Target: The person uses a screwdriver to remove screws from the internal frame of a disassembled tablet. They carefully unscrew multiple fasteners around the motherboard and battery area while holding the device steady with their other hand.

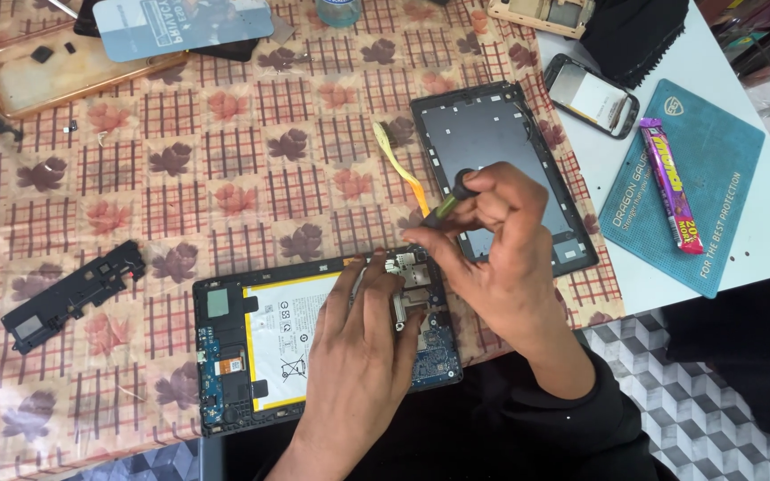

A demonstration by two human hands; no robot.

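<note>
An opened tablet (pixel 242 356) lies face down near the table's front edge, showing its white battery and blue circuit boards. My left hand (pixel 358 356) rests flat on it, fingers spread over the battery's right part and the metal board section. My right hand (pixel 492 258) grips a small screwdriver (pixel 452 200) with a black cap and green-yellow shaft, its tip pointing down at the tablet's upper right corner. The tablet's removed dark back frame (pixel 492 134) lies just behind my right hand.
A yellow flex ribbon (pixel 398 165) lies left of the back frame. A black plastic bracket (pixel 73 294) sits at left. A phone case (pixel 64 67) and card lie far left. On the white surface at right: a small phone (pixel 592 95), a teal mat (pixel 683 191), a purple wrapper (pixel 670 183).
</note>
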